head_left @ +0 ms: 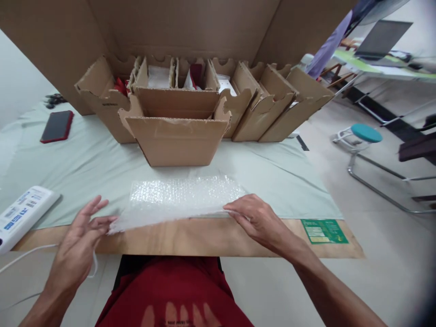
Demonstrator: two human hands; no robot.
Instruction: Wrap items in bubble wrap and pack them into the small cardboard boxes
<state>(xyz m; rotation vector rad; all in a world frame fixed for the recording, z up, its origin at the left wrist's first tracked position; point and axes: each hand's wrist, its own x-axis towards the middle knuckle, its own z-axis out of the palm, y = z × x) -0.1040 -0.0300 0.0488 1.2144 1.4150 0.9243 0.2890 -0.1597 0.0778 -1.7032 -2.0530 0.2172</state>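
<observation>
The bubble wrap [184,193], between right fingers [235,204] pinching its edge and left fingers [102,220] at a corner, their grip unclear, is probably light, limp, best held by edges.

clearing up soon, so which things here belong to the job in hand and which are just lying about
In use: bubble wrap sheet, pinched by the right hand; probably the front cardboard box

Apparently unrelated: red-edged phone, white oblong item, teal stool
</observation>
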